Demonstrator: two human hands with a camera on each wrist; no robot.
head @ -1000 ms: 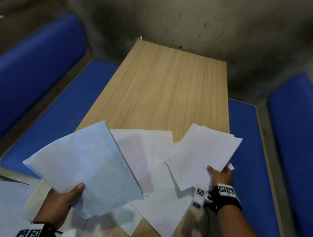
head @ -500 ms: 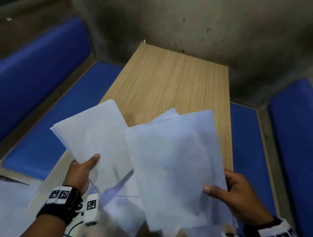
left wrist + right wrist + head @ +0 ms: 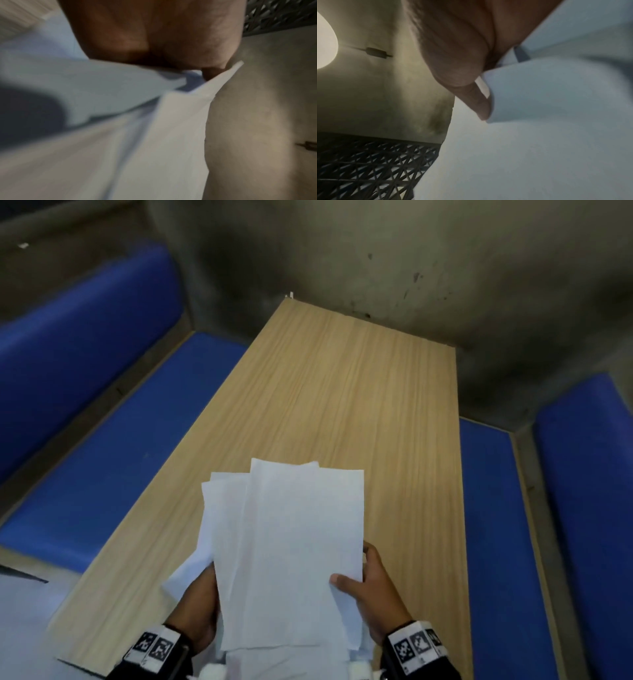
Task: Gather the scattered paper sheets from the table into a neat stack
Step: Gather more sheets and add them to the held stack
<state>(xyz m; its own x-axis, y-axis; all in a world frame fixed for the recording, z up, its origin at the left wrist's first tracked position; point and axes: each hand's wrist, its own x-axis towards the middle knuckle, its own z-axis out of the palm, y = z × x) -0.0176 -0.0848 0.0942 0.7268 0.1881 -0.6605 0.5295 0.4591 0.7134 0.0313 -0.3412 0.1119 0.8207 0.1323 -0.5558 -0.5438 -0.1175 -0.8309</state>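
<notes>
Both hands hold one uneven bundle of white paper sheets (image 3: 291, 549) above the near end of the wooden table (image 3: 359, 405). My left hand (image 3: 198, 607) grips the bundle's left edge, its fingers hidden behind the sheets. My right hand (image 3: 370, 587) grips the right edge, thumb on top. The sheets' top edges are staggered. In the left wrist view the sheets (image 3: 137, 135) run blurred under the left hand (image 3: 154, 40). The right wrist view shows the right hand (image 3: 462, 60) pinching the sheets (image 3: 539, 121).
Blue cushioned benches (image 3: 120, 457) (image 3: 496, 525) flank the table on both sides. A grey stained wall (image 3: 376, 251) closes the far end. The wooden top beyond the bundle is bare. A white cloth-like surface (image 3: 24, 628) lies at the lower left.
The two separate bundles, one in each hand, have come together into one bundle held by both hands. No loose sheets show on the table now.
</notes>
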